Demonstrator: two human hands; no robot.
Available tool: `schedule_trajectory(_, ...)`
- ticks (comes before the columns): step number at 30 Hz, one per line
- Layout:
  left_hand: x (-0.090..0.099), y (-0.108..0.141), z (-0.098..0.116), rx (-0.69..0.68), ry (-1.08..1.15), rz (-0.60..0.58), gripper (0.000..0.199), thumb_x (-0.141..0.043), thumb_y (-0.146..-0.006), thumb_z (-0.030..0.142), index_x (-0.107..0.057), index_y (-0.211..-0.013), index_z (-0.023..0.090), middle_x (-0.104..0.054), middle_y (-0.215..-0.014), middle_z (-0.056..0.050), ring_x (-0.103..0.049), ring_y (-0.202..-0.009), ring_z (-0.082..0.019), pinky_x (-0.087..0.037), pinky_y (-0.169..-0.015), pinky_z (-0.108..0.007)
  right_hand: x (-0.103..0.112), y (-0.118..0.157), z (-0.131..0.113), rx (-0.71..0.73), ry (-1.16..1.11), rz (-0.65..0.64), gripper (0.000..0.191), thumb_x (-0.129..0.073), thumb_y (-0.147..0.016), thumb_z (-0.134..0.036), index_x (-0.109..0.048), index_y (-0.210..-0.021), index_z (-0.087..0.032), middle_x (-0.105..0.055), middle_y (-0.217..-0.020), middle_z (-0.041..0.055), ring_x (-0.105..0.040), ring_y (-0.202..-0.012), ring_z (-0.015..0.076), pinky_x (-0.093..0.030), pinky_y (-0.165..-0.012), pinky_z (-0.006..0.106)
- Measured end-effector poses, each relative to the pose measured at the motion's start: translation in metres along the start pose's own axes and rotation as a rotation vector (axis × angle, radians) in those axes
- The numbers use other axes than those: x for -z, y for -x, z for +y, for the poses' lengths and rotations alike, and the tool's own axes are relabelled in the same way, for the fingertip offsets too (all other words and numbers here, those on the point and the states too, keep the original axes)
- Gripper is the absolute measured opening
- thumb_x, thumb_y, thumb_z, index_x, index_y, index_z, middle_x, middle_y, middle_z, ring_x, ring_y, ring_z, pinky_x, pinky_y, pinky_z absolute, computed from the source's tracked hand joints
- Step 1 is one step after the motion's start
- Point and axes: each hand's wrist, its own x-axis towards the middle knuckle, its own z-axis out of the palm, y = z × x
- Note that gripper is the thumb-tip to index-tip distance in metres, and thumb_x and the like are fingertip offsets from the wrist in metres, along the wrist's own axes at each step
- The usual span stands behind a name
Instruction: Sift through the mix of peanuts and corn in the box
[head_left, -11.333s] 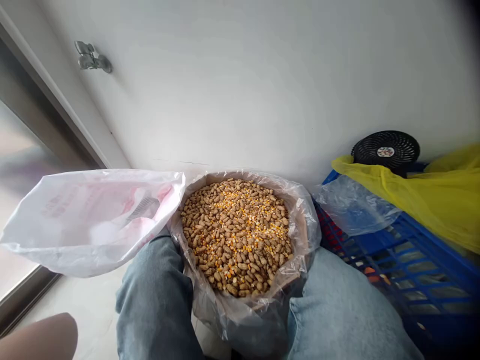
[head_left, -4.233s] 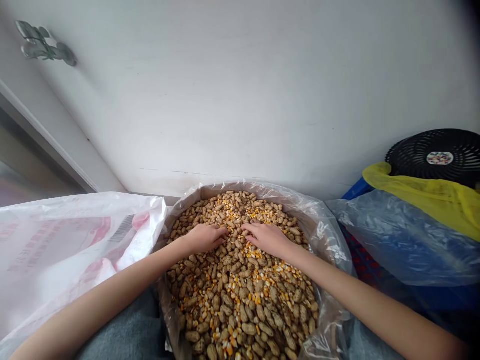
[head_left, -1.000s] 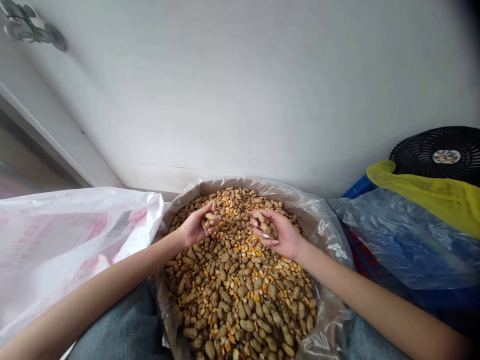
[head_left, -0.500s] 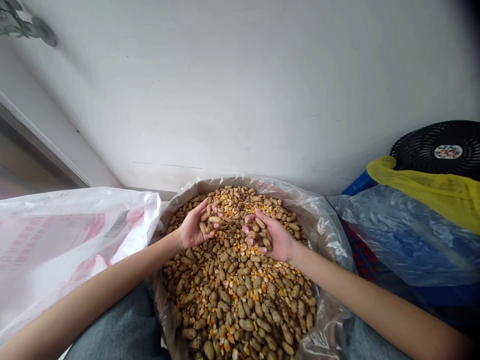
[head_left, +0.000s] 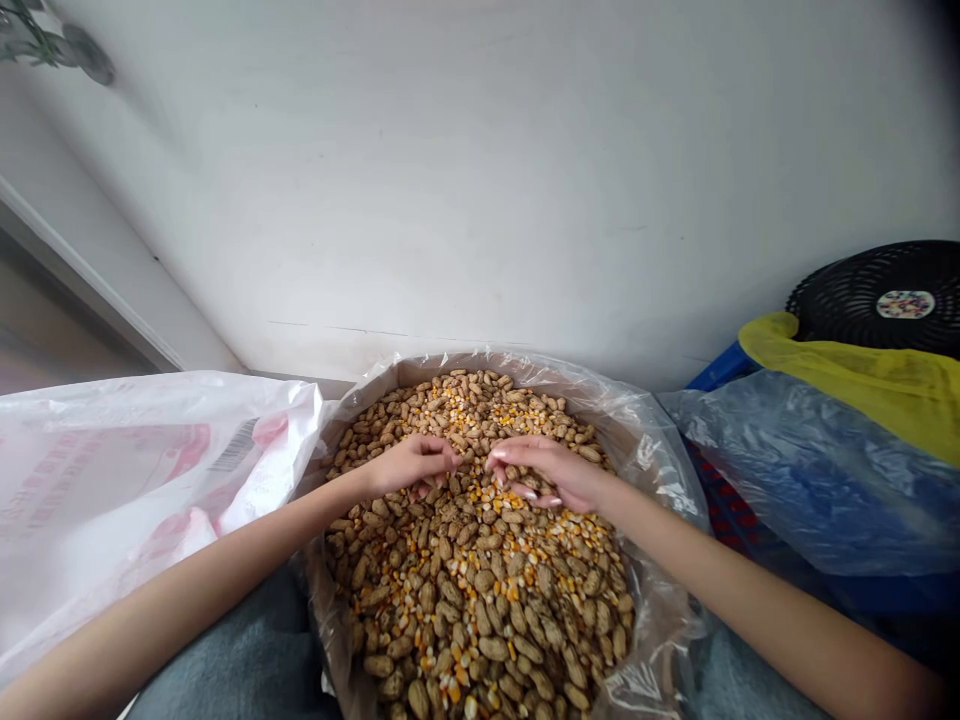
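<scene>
My left hand (head_left: 415,466) hovers over the heap with its back turned up. Its fingers curl under and the thumb lies along them, so whatever they hold is hidden. Facing it, my right hand (head_left: 551,470) is curled around a few unshelled peanuts (head_left: 531,478) that show between thumb and fingers. Beneath both hands lies a mix of peanuts in their shells (head_left: 491,600) and loose yellow and white corn kernels (head_left: 450,688). The mix fills a wide container lined with a clear plastic bag (head_left: 667,470).
A white plastic sack with pink print (head_left: 97,500) lies at the left. To the right are a clear plastic sheet (head_left: 817,470), a yellow mesh cloth (head_left: 862,370), a black slatted round object (head_left: 877,285) and a blue crate edge (head_left: 724,366). A pale wall (head_left: 487,180) stands behind.
Both hands have turned from palms open with peanuts to curled fingers. The left hand now shows its back, and its peanuts are out of sight. Some peanuts remain in the right hand.
</scene>
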Motion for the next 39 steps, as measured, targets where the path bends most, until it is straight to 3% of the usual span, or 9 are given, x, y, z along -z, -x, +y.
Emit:
schedule_trajectory(6,-0.023,0.009,0.015,-0.180,-1.072,-0.088,0.023,-0.042,-0.077,0.037,-0.051,-0.089,0.020,-0.056,-0.072,-0.002,-0.050,-0.062,-0.015,-0.033,-0.054,-0.024,-0.007,0.015,-0.005,-0.064,1.142,0.044,0.029,-0.048,-0.073,-0.033,-0.052,-0.099,-0.019,-0.053,-0.071,0.0024,-0.047,-0.056,0.0116,-0.028,-0.044,0.019)
schedule_trajectory(13,-0.038,0.007,0.001,-0.197,-1.362,-0.090,0.024,-0.040,-0.077,0.033,-0.046,-0.092,0.015,-0.056,-0.082,-0.007,-0.055,-0.066,-0.024,-0.043,-0.053,-0.036,-0.031,0.007,0.003,-0.088,1.669,0.040,0.021,-0.043,-0.072,-0.016,-0.056,-0.087,-0.012,-0.058,-0.079,0.0101,-0.055,-0.073,0.0259,-0.040,-0.060,0.033)
schedule_trajectory(19,-0.023,0.009,0.021,-0.185,-1.353,-0.007,0.025,-0.036,-0.080,0.035,-0.048,-0.090,0.015,-0.056,-0.079,-0.007,-0.054,-0.063,-0.021,-0.040,-0.052,-0.030,-0.022,0.008,0.003,-0.070,1.522,0.064,0.019,-0.040,-0.072,-0.021,-0.057,-0.081,-0.018,-0.058,-0.079,0.0048,-0.055,-0.074,0.0226,-0.038,-0.062,0.031)
schedule_trajectory(23,0.007,0.050,0.064,-0.029,-1.344,0.364,0.029,-0.027,-0.085,0.035,-0.047,-0.088,0.016,-0.055,-0.084,-0.005,-0.052,-0.064,-0.016,-0.034,-0.049,-0.024,-0.021,0.007,0.000,-0.070,1.330,0.076,0.017,-0.043,-0.073,-0.028,-0.056,-0.081,-0.021,-0.057,-0.078,0.0003,-0.053,-0.071,0.0176,-0.034,-0.058,0.026)
schedule_trajectory(25,0.026,0.086,0.075,0.185,-1.315,0.694,0.033,-0.028,-0.084,0.042,-0.046,-0.095,0.016,-0.055,-0.081,-0.006,-0.052,-0.062,-0.017,-0.032,-0.048,-0.024,-0.023,0.006,0.001,-0.059,1.278,0.063,0.016,-0.043,-0.073,-0.028,-0.055,-0.081,-0.021,-0.057,-0.079,0.0003,-0.052,-0.071,0.0167,-0.033,-0.058,0.025)
schedule_trajectory(28,0.055,0.144,0.062,0.521,-1.241,0.955,0.041,-0.018,-0.086,0.043,-0.046,-0.094,0.015,-0.054,-0.091,-0.008,-0.051,-0.061,-0.016,-0.032,-0.049,-0.024,-0.027,0.004,0.004,-0.049,1.222,0.028,0.017,-0.043,-0.073,-0.030,-0.056,-0.081,-0.021,-0.056,-0.077,0.0012,-0.051,-0.070,0.0168,-0.033,-0.058,0.025)
schedule_trajectory(32,0.078,0.194,0.022,0.815,-1.254,0.865,0.037,-0.028,-0.083,0.037,-0.048,-0.098,0.010,-0.050,-0.090,-0.013,-0.052,-0.077,-0.026,-0.036,-0.058,-0.033,-0.034,0.001,-0.001,-0.028,1.168,0.051,0.018,-0.044,-0.075,-0.033,-0.055,-0.082,-0.022,-0.055,-0.081,0.0018,-0.051,-0.074,0.0176,-0.037,-0.062,0.029)
schedule_trajectory(36,0.055,0.201,0.024,0.615,-1.327,1.076,0.043,-0.022,-0.084,0.042,-0.043,-0.112,0.017,-0.047,-0.110,-0.009,-0.051,-0.087,-0.025,-0.039,-0.060,-0.032,-0.069,-0.009,-0.044,0.222,1.100,0.137,0.023,-0.038,-0.082,-0.036,-0.055,-0.091,-0.023,-0.055,-0.092,0.0028,-0.051,-0.066,0.0141,-0.041,-0.066,0.032)
schedule_trajectory(39,0.022,0.198,0.052,0.329,-1.347,1.299,0.036,-0.028,-0.085,0.041,-0.046,-0.109,0.022,-0.051,-0.107,-0.002,-0.052,-0.083,-0.019,-0.038,-0.055,-0.026,-0.121,-0.038,-0.089,0.758,0.992,0.146,0.027,-0.036,-0.085,-0.038,-0.053,-0.096,-0.020,-0.055,-0.090,0.0032,-0.051,-0.072,0.0125,-0.042,-0.067,0.026)
